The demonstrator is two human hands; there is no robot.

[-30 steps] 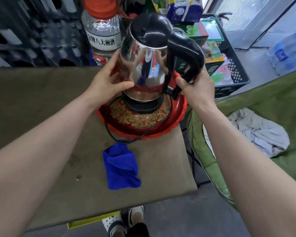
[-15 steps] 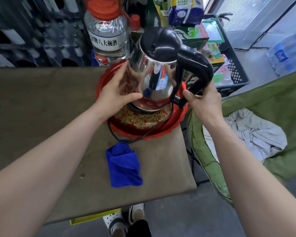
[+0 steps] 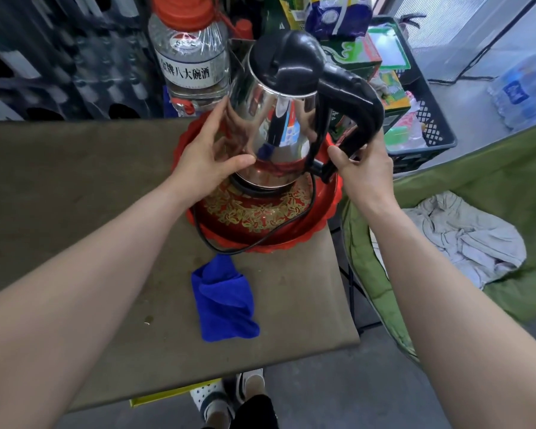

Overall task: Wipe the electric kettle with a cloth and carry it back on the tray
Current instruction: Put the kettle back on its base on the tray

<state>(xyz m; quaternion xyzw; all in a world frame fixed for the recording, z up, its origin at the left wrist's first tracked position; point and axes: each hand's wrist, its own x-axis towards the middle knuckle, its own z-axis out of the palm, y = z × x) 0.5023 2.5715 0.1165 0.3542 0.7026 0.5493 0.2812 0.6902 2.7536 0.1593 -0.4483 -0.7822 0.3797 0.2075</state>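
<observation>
A shiny steel electric kettle (image 3: 276,119) with a black lid and black handle stands on its black base in the red tray (image 3: 260,221) with gold patterns. My left hand (image 3: 205,162) presses against the kettle's left side. My right hand (image 3: 362,171) grips the bottom end of the black handle. The kettle's black cord (image 3: 229,247) loops over the tray's front rim. A crumpled blue cloth (image 3: 223,301) lies on the table in front of the tray, touched by neither hand.
The brown table (image 3: 75,196) ends close to the right of the tray. A large clear bottle (image 3: 189,54) with a red cap stands behind the tray. A black crate (image 3: 427,119) of packages sits at the right rear. A green chair (image 3: 508,187) holds grey cloth.
The kettle came down from above the base and now sits on it in the tray. Both hands stayed on it.
</observation>
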